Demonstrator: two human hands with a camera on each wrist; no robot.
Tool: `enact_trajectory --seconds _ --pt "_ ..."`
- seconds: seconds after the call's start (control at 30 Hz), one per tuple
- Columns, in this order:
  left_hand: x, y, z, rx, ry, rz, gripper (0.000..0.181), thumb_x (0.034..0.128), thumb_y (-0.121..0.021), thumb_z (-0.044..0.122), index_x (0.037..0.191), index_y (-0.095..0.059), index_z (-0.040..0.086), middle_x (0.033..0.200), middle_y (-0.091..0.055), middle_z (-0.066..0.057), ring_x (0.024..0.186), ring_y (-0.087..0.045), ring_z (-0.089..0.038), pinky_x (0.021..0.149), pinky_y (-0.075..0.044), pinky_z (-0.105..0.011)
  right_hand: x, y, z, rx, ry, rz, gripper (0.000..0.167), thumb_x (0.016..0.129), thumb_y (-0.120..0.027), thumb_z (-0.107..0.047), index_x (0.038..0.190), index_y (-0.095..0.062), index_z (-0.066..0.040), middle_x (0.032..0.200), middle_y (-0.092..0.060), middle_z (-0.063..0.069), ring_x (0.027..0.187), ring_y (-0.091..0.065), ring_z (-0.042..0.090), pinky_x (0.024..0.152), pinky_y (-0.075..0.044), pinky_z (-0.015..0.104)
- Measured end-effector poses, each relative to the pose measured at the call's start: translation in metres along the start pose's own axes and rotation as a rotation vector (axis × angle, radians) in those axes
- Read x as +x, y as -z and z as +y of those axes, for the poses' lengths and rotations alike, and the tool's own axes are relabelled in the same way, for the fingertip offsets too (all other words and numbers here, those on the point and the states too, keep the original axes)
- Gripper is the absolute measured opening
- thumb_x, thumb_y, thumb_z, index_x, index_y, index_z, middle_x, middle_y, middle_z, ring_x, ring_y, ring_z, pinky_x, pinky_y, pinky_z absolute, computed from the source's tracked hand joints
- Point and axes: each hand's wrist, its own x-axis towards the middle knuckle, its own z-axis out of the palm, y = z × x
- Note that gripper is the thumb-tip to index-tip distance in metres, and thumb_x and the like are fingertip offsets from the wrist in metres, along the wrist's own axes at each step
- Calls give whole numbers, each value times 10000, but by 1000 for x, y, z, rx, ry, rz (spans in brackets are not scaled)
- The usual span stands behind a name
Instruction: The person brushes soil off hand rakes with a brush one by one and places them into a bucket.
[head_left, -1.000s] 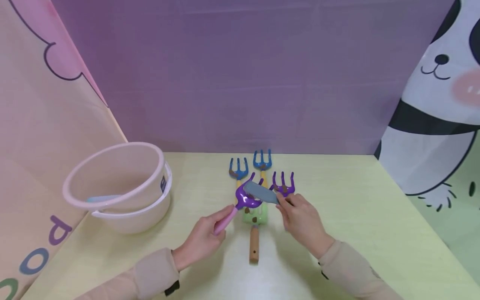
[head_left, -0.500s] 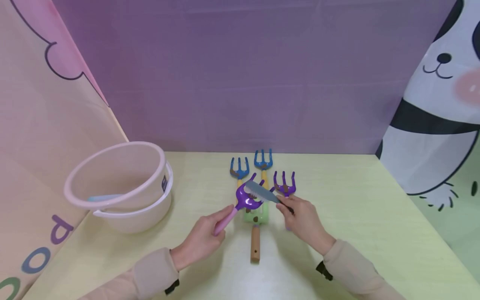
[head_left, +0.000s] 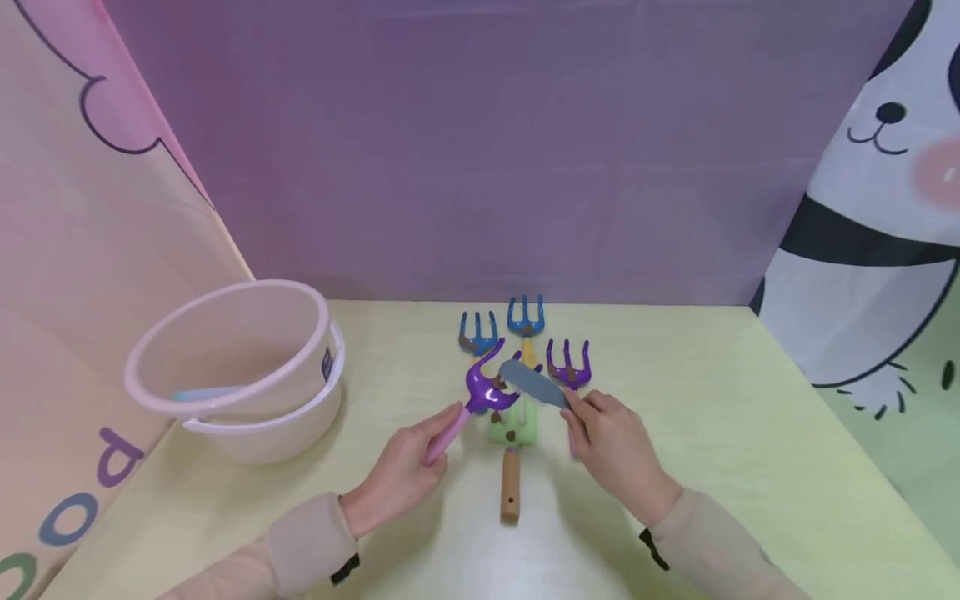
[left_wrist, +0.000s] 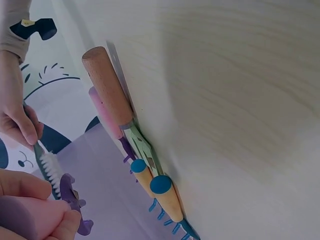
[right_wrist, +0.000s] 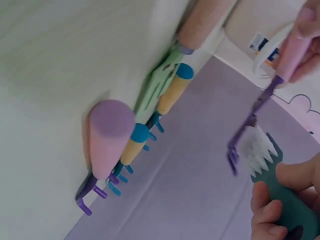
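Note:
My left hand (head_left: 401, 467) grips the pink handle of a purple rake (head_left: 487, 390), held up above the table with its prongs pointing up and right. Brown spots mark the rake's head. In my right hand (head_left: 618, 446) is a grey-green brush (head_left: 534, 383), its head against or very near the prongs. The right wrist view shows the white bristles (right_wrist: 260, 150) facing the held rake (right_wrist: 255, 112). Below lies a green slotted tool (head_left: 525, 427) with a wooden handle (head_left: 510, 487).
Two blue rakes (head_left: 477, 337) with yellow handles and a second purple rake (head_left: 568, 372), brown-spotted, lie behind the green tool. At the left, a pink basin (head_left: 225, 308) rests tilted in a white one (head_left: 273, 446), with something light blue inside. A purple backdrop (head_left: 480, 150) stands behind.
The held rake has turned slightly and shifted a little left. The brush has moved slightly right along its prongs, and its bristles, visible half a second ago, now face away from the head view.

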Motion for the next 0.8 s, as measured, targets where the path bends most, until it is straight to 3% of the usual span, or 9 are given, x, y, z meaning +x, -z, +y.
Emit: enact_trajectory --seconds 0.17,0.3,0.53,0.67,0.8 --pt "0 -3 2 -33 -14 -14 619 812 -493 -100 1396 -338 32 1433 -357 -146 694 -547 -162 511 -489 -199 3 -6 -3 -28 -15 -10 271 785 -690 -67 1018 -667 70 681 -581 63 541 -415 94 454 -387 173" --pt "0 -5 3 -39 -24 -19 611 820 -468 -100 1401 -313 10 1443 -331 -162 538 -453 -78 454 -461 -207 5 -8 -8 -3 -37 -64 261 795 -679 -72 1011 -665 73 747 -639 105 548 -471 103 457 -395 162" --pt "0 -7 0 -28 -41 -4 599 823 -444 -107 1396 -318 17 1452 -305 -169 392 -314 15 414 -428 -195 5 -8 -18 62 -71 -155 248 812 -662 -78 1011 -665 71 632 -557 22 506 -336 49 412 -303 126" --pt "-1 -7 -1 -32 -29 -9 588 831 -437 -103 1395 -321 17 1457 -298 -162 382 -305 5 386 -408 -192 4 -8 -19 50 -52 -173 258 801 -678 -89 1012 -670 59 617 -526 -7 514 -334 50 425 -306 129" --pt "-1 -7 -2 -42 -7 -25 601 829 -435 -105 1402 -314 35 1459 -297 -157 396 -321 -4 378 -401 -192 2 -10 -15 -32 49 -128 275 765 -711 -90 1001 -679 47 632 -542 18 527 -343 59 439 -326 127"
